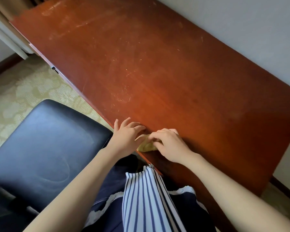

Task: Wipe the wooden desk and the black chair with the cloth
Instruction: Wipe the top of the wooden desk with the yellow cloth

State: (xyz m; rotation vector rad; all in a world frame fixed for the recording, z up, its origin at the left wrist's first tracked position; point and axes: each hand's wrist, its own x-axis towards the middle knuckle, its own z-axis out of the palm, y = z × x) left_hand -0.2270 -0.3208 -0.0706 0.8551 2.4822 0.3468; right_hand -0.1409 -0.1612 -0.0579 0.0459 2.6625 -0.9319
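Right hand [169, 146]: fingers curled down over the cloth [146, 145], bunching and gripping it against the wooden desk [157, 64]. Left hand [126, 136]: fingers spread and relaxed, holding nothing, tips resting on the desk top just beside the cloth; cannot tell whether they touch its corner. Cloth: small, yellowish, crumpled, lying at the desk's near edge between the two hands, mostly under the right fingers. Key relation: nearly the whole desk top lies ahead of the cloth, its long axis running from far left to near right, with pale scuffs and streaks mostly toward the far left. Judgement: the right hand is the one placed to wipe, and strokes would go forward and leftward along that axis. Black chair [45, 143] stands at the person's left, its seat just beside the desk edge, nearer the left hand, well apart from the cloth.
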